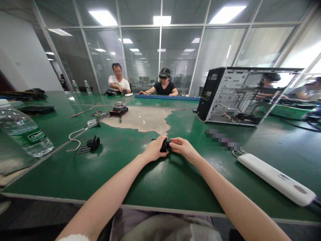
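A small black part (164,146) with a rounded body is held over the table in front of me; its exact kind is hard to make out. My left hand (155,149) wraps round it from the left, covering much of it. From the right, the fingertips of my right hand (181,146) pinch at its near end. To the left on the green table (120,174) lies a black round piece (93,143) with flat prongs. Behind that sits a metal bracket (93,123) with a pale cord (74,139).
A water bottle (25,130) leans in at the left. An open computer case (233,97) stands at the right, with a long white device (276,179) nearer me. A disc-shaped metal part on a black base (119,108) lies farther back. Two people (164,87) sit across the table.
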The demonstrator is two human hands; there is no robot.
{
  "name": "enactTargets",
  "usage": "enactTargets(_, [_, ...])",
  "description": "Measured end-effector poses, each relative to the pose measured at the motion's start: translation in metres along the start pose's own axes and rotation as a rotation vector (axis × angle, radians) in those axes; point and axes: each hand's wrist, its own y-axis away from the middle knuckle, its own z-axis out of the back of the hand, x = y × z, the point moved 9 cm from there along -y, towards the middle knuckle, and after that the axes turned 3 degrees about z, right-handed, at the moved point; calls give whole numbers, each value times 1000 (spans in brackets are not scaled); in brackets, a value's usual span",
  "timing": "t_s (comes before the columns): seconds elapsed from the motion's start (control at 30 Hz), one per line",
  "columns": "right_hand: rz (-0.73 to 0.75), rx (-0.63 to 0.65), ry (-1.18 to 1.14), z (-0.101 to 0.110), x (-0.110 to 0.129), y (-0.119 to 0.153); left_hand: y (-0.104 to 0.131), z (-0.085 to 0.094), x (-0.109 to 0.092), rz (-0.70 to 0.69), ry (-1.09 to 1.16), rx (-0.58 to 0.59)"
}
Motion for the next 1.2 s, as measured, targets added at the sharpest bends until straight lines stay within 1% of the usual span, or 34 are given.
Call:
enactTargets(0.13, [11, 4, 12, -12, -1, -3, 0, 0, -2, -17, -9, -6])
enactTargets(0.27, [8, 3, 28, -14, -1, -4, 0, 1, -3, -11, -13, -13])
enactTargets(0.33, [57, -3, 67, -13, 3, -3, -1, 1, -3, -11, -4, -10])
enactTargets(0.47, [227, -13, 182, -16, 17, 6, 0, 1, -2, -14, 27, -7])
enactTargets(0.57, [288, -38, 196, -17, 21, 12, 1, 1, -1, -12, 50, -10])
enactTargets(0.63, [288, -59, 174, -16, 19, 12, 2, 2, -2, -22, 60, -11])
enactTargets(0.73, [247, -78, 137, -13, 13, 8, 2, 2, -2, -34, 62, -13])
enactTargets(0.93, [201, -111, 124, -8, 3, 1, 0, -1, 1, -15, 69, -7])
enactTargets(1.1, [209, -63, 130, -12, 3, 1, 0, -1, 2, -10, 69, -4])
enactTargets(1.2, [230, -55, 136, -13, 5, 2, -1, 0, 2, -13, 71, 6])
